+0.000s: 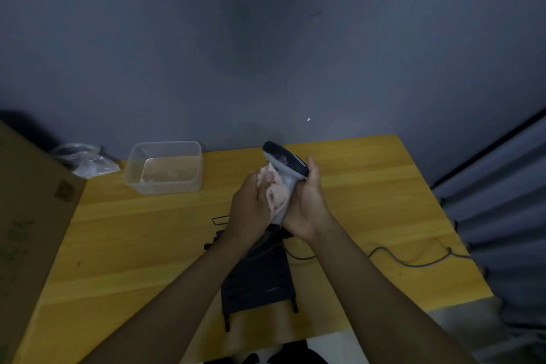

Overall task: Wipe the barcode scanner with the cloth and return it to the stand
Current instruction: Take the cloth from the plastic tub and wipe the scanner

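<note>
A grey and black barcode scanner [285, 161] is held upright above the yellow wooden table [147, 230], head pointing up and to the left. My right hand [307, 204] grips its handle from the right. My left hand [251, 207] presses a pale pink cloth [276, 193] against the handle's left side. The black stand [260, 284] lies on the table right below my hands, partly hidden by my forearms.
A clear plastic tub [165, 167] sits at the table's back left, with a crumpled plastic bag [85, 161] beyond it. A cardboard box [26, 216] stands along the left edge. A grey cable [413, 260] runs right across the table. Grey curtain on the right.
</note>
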